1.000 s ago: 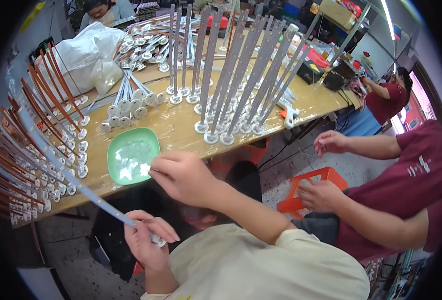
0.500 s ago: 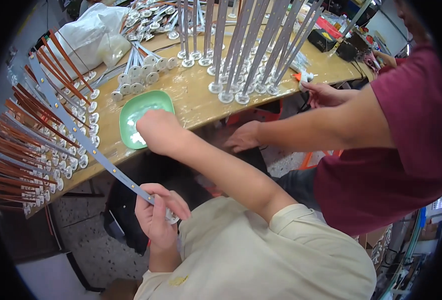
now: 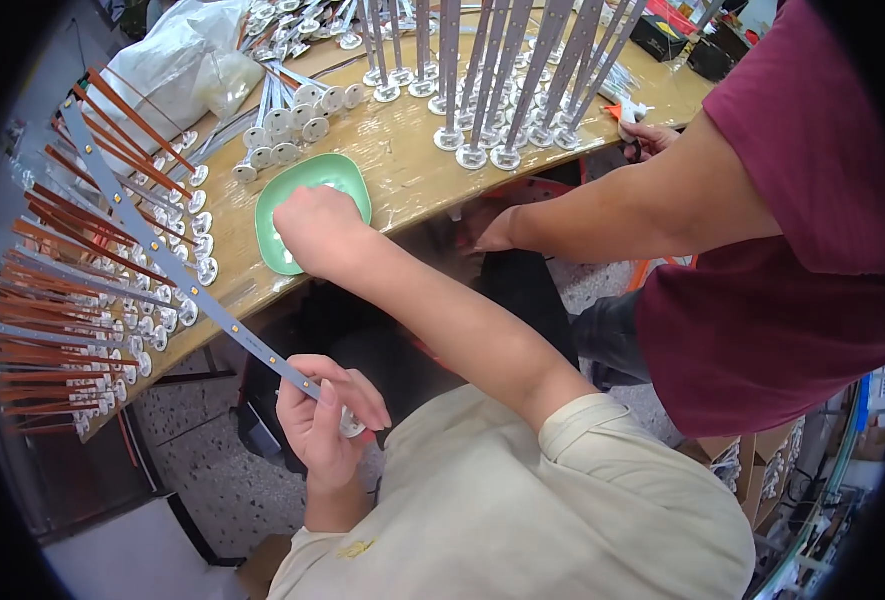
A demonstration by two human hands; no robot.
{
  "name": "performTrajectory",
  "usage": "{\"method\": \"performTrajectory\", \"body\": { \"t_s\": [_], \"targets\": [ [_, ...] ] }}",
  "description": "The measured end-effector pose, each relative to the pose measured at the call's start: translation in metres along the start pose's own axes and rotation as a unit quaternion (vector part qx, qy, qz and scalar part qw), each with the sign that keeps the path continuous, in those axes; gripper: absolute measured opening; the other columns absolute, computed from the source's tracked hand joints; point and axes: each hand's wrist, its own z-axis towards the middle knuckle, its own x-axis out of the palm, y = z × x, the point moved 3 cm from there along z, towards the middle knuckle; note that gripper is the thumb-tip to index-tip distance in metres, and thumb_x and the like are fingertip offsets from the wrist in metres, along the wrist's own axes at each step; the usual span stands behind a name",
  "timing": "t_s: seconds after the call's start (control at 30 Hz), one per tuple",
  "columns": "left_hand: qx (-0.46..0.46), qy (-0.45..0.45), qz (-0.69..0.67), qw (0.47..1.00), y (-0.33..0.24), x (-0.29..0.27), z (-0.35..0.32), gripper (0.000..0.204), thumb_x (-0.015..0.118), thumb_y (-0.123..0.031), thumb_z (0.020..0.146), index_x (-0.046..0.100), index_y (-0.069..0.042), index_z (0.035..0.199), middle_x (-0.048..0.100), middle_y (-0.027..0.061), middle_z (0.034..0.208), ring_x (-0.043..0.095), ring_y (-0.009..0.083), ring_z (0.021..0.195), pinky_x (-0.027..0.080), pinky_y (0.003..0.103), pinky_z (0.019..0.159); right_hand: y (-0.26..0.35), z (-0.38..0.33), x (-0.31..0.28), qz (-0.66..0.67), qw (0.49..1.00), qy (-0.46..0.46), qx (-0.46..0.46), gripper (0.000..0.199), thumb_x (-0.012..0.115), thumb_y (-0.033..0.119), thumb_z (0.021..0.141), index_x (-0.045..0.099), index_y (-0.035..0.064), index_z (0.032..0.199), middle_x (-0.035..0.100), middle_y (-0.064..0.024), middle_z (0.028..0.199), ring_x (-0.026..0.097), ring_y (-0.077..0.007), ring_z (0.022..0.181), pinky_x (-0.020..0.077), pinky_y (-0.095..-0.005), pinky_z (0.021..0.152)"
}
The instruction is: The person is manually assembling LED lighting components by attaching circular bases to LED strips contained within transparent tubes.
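While your left hand (image 3: 327, 420) fingers still grip the long strip (image 3: 177, 270) at lower centre, your right hand (image 3: 317, 228) has reached into the green dish (image 3: 347, 172) on the surface (image 3: 412, 190), fingers curled, contents hidden.

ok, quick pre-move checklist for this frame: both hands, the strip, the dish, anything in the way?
1. Left hand grips the long metal strip at its near end: ok.
2. Strip's far end passes above the racked strips at the table's left; contact: cannot tell.
3. Right hand is over the green dish, fingers down in it: ok.
4. Something picked up in the right hand: cannot tell, fingers hidden.
5. Dish sits flat on the wooden table: ok.
6. Co-worker's arm leans in at the table edge close by: not ok.
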Motion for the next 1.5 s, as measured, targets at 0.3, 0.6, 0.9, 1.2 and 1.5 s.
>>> {"method": "performTrajectory", "body": {
  "t_s": [0.3, 0.6, 0.9, 1.2, 1.5],
  "targets": [
    [0.011, 0.007, -0.005, 1.0, 0.006, -0.012, 0.007, 0.016, 0.045, -0.014, 0.102, 0.046, 0.002, 0.101, 0.054, 0.0098, 0.054, 0.051, 0.0175, 0.045, 0.042, 0.026, 0.043, 0.0, -0.007, -0.008, 0.002, 1.0, -0.019, -0.017, 0.01, 0.07, 0.004, 0.07, 0.073, 0.0035, 0.08, 0.069, -0.0195, 0.083, 0.071, -0.0365, 0.08, 0.058, -0.0442, 0.067],
    [0.038, -0.033, 0.001, 0.999, 0.002, -0.019, 0.009, 0.016, 0.044, -0.014, 0.103, 0.046, 0.002, 0.101, 0.054, 0.0098, 0.055, 0.051, 0.0178, 0.045, 0.041, 0.025, 0.043, 0.002, -0.008, 0.0, 0.045, 0.996, -0.064, -0.042, 0.021, 0.069, 0.001, 0.069, 0.071, 0.0022, 0.09, 0.067, -0.0232, 0.081, 0.069, -0.041, 0.078, 0.0569, -0.0469, 0.069],
    [0.045, -0.041, 0.0, 0.998, 0.008, -0.009, 0.005, 0.014, 0.048, -0.012, 0.101, 0.047, 0.002, 0.103, 0.056, 0.01, 0.057, 0.054, 0.0178, 0.047, 0.045, 0.026, 0.046, -0.031, -0.02, 0.004, 0.093, 0.992, -0.087, 0.005, 0.021, 0.07, 0.004, 0.069, 0.078, 0.0082, 0.088, 0.071, -0.0172, 0.08, 0.07, -0.0336, 0.079, 0.0561, -0.0425, 0.079],
    [0.038, -0.075, 0.036, 0.996, 0.013, 0.013, 0.002, 0.011, 0.05, -0.008, 0.099, 0.048, 0.002, 0.103, 0.057, 0.0096, 0.061, 0.056, 0.0157, 0.049, 0.045, 0.025, 0.049, -0.033, -0.056, -0.034, 0.305, 0.937, -0.167, -0.039, 0.012, 0.073, 0.01, 0.078, 0.074, 0.0033, 0.088, 0.071, -0.0147, 0.078, 0.071, -0.0263, 0.073, 0.0558, -0.0328, 0.071],
    [-0.005, -0.092, 0.139, 0.986, 0.035, 0.053, -0.002, 0.012, 0.056, 0.001, 0.094, 0.048, -0.001, 0.103, 0.064, 0.0143, 0.078, 0.06, 0.0128, 0.058, 0.048, 0.023, 0.054, -0.078, -0.169, -0.058, 0.758, 0.638, -0.006, 0.135, 0.01, 0.065, 0.007, 0.094, 0.063, 0.0032, 0.102, 0.072, -0.0099, 0.102, 0.068, -0.0139, 0.093, 0.0486, -0.0218, 0.064]
  ]
}}
